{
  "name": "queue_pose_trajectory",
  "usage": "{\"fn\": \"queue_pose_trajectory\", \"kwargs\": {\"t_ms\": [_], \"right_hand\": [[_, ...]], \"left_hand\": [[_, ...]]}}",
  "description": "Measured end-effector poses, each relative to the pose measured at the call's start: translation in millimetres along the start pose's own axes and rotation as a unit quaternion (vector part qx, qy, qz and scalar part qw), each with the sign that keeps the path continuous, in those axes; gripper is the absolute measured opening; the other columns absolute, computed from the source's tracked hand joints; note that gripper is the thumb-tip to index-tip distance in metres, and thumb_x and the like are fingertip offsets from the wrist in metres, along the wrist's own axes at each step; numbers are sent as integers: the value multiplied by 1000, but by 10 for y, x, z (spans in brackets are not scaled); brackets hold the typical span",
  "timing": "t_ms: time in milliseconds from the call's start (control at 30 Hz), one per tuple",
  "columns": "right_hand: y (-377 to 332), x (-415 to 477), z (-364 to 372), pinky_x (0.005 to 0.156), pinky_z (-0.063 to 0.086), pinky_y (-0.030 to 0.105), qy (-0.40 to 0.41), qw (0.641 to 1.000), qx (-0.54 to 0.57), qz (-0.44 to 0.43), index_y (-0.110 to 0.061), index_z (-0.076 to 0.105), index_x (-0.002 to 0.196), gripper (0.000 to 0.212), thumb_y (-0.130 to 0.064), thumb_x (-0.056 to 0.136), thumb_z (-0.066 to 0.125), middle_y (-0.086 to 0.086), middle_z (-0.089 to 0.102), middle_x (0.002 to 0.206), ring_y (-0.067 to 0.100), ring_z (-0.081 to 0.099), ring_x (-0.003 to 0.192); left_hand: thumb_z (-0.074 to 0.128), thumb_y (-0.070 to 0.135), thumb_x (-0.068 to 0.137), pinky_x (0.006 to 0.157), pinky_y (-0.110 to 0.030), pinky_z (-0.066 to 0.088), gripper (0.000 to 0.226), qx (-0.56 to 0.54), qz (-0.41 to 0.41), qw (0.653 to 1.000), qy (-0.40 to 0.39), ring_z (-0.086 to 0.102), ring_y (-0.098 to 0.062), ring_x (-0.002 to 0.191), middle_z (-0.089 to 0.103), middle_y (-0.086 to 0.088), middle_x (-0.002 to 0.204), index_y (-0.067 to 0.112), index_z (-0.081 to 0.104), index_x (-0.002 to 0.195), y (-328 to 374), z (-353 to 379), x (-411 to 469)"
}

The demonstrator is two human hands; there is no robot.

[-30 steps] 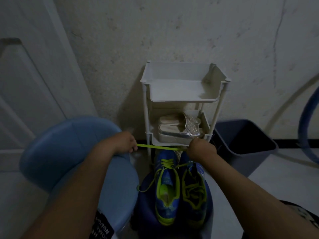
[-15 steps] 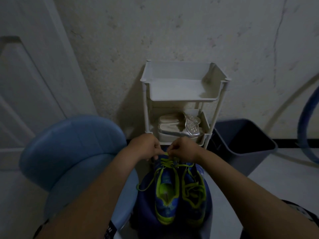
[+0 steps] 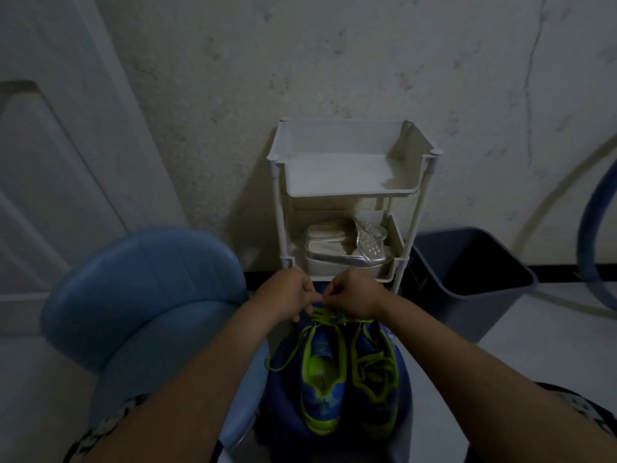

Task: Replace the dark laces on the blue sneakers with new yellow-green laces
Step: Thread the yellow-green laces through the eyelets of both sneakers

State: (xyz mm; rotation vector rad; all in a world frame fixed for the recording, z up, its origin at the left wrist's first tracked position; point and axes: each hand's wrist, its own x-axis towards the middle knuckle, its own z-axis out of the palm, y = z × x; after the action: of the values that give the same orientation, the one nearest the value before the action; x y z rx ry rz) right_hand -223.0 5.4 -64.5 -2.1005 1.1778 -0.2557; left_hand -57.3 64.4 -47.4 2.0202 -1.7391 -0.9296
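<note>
Now: hands closed in on the lacing

Item 1, 6 o'clock: pair of blue mesh sneakers [image 3: 347, 379] with lime trim, side by side on a dark blue round seat [image 3: 283, 399]; no dark laces show.

Item 2, just beyond: left hand [image 3: 287, 292] and right hand [image 3: 354, 295]. A second ago they were spread wide, drawing the yellow-green lace [image 3: 325, 316] taut. Now they are knuckle to knuckle, curled fingertips pinching it over the left shoe's far eyelets. That pull looks finished; another crossing likely follows.

Item 3, 9 o'clock: light blue padded chair [image 3: 143, 295].

Item 4, 12 o'clock: white plastic rack [image 3: 350, 138].

Readable writing: none.
</note>
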Motion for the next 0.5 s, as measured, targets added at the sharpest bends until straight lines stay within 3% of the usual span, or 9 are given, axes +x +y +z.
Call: {"fn": "queue_pose_trajectory", "kwargs": {"t_ms": [100,200,300,400,500], "right_hand": [[43,-16,45,69,57,26,-1,999,-49,7,-16,78,89,12,-23,86,69,-2,74,81,6,66,70],[81,-8,99,68,52,21,-6,998,-53,19,-15,79,91,15,-25,85,70,2,76,89,8,67,77],[89,-11,151,70,50,23,-14,994,-103,19,-16,78,90,17,-27,85,67,2,75,91,12,67,84],[86,-19,211,73,53,27,-30,985,-171,13,-15,75,83,20,-30,86,63,2,71,86,18,66,88],[83,-22,258,80,55,33,-41,977,-210,6,-20,76,95,22,-35,88,61,2,72,98,20,65,95]], "left_hand": [[65,31,90,52,-24,49,22,9,-39,999,-11,68,-16,61,74,-4,76,11,71,83,-77,104,-1],[68,33,85,65,-35,61,30,6,-95,994,-47,72,-25,74,73,-13,80,4,72,90,-110,196,-19],[74,37,81,67,-34,62,36,-1,-145,986,-79,71,-23,73,72,-14,84,5,71,97,-99,293,-72],[76,24,82,68,-34,62,27,-61,-174,981,-57,72,-26,81,71,-14,82,2,72,98,-150,388,-70],[70,8,84,67,-37,61,18,-155,-219,963,-36,70,-30,79,66,-17,78,-4,69,98,-210,437,-30]]}}
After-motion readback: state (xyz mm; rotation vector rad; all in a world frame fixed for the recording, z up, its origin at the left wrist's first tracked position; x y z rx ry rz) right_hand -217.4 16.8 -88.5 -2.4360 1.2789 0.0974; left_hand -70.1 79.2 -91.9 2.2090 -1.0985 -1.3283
